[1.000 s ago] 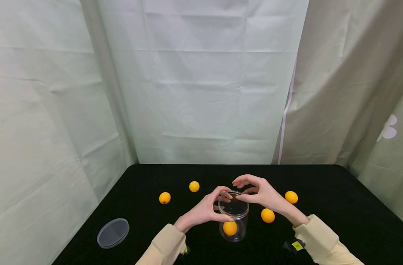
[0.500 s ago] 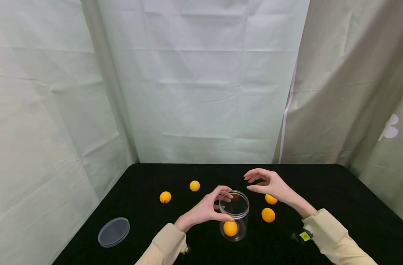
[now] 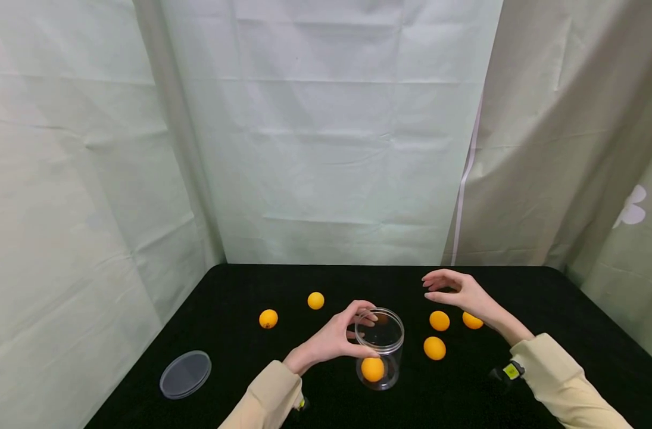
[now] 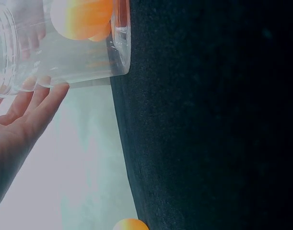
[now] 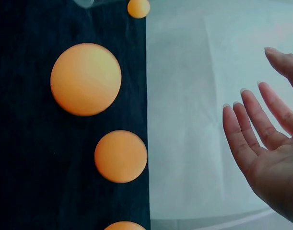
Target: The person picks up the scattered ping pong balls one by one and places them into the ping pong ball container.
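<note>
My left hand (image 3: pixel 333 338) grips a clear plastic jar (image 3: pixel 392 363) near its rim, thumb on the near side and fingers round the far side. The jar stands upright and uncovered, with an orange ball (image 3: pixel 373 369) visible low inside it. In the left wrist view my fingers (image 4: pixel 54 99) lie along the jar's wall. My right hand (image 3: pixel 456 290) hovers over the table's right side, fingers loosely bent and holding nothing. Below it sit three orange balls: one in the middle (image 3: pixel 439 321), one nearer (image 3: pixel 434 348), and one (image 3: pixel 473 320) partly covered by the wrist.
A clear round lid (image 3: pixel 185 375) lies at the table's left. Two more orange balls, one to the left (image 3: pixel 268 319) and one farther back (image 3: pixel 316 301), rest beyond the left hand. The black table (image 3: pixel 240 381) ends at pale hanging curtains (image 3: pixel 331 149).
My right hand has moved from over the jar's mouth to the right, uncovering a ball at the right that was hidden behind it. My left hand and the jar have stayed in place.
</note>
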A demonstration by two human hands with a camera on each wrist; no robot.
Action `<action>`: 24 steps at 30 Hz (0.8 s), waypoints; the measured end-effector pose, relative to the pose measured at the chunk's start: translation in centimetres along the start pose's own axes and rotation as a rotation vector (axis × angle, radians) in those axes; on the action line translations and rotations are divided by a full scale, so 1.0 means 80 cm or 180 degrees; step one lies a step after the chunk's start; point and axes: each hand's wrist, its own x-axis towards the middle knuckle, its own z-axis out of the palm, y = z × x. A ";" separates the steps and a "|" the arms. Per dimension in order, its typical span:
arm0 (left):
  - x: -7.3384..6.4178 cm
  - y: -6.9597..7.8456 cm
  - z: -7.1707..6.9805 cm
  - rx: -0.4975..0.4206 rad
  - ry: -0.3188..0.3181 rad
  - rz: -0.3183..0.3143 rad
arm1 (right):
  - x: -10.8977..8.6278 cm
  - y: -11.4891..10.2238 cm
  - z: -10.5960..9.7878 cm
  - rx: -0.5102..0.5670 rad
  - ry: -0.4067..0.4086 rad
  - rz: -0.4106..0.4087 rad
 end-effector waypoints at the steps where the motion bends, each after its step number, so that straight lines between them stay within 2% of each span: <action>1: 0.000 0.000 0.000 -0.0006 -0.0005 -0.0003 | -0.001 0.003 -0.002 -0.0004 0.0006 0.0009; 10: 0.000 -0.001 0.000 -0.0008 -0.0014 -0.0029 | -0.006 0.023 -0.014 -0.0149 0.0118 0.0117; 16: 0.000 0.000 -0.001 -0.0011 -0.0013 -0.0035 | -0.009 0.035 -0.021 -0.0149 0.0166 0.0323; 24: -0.001 0.000 -0.001 0.0030 -0.0003 -0.0041 | -0.012 0.043 -0.030 -0.0250 0.0210 0.0369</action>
